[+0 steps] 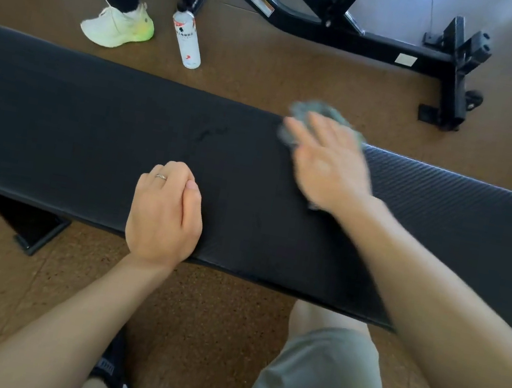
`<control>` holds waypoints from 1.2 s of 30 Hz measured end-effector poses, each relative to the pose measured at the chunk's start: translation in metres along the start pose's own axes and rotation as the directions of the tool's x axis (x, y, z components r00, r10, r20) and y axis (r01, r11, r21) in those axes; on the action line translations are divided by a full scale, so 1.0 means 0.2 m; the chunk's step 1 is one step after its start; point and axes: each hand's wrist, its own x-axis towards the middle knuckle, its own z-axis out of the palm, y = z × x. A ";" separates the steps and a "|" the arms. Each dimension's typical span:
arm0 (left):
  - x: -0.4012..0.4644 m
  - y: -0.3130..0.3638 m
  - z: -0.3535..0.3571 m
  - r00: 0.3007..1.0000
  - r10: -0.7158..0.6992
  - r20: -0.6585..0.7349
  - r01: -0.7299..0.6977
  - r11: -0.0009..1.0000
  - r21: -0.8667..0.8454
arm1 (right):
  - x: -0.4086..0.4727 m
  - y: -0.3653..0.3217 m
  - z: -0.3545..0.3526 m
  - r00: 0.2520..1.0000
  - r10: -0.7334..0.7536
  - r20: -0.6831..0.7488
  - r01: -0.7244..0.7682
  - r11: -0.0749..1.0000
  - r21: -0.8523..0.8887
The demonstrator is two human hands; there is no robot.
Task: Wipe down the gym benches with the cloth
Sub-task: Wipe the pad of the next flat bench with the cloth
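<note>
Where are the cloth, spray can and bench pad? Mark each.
cloth (308, 110): head view, bunched far edge beyond the fingers.
spray can (186, 40): head view, middle of its white body.
bench pad (91, 121): head view, bare top surface.

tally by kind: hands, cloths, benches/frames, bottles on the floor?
Hands: 2, left hand, right hand
Cloths: 1, grey cloth
Benches: 2, black bench pad, black frame behind
Bottles: 1, white spray bottle
Total: 6

Matt black textured bench (91, 121), fuzzy grey cloth (314, 111)
</note>
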 end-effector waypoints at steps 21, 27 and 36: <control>0.02 0.03 0.02 0.999 0.042 0.008 -0.043 0.995 0.088 | -0.32 -0.31 0.02 0.969 -0.247 0.012 0.243 0.961 0.134; 0.01 0.03 0.01 0.998 -0.001 0.058 -0.002 0.999 0.050 | -0.38 -0.26 -0.08 0.985 -0.122 -0.121 0.154 0.942 0.299; 0.00 0.02 0.00 0.999 -0.019 0.048 0.021 0.999 -0.032 | -0.26 -0.45 0.04 1.000 0.011 -0.016 -0.011 1.000 0.015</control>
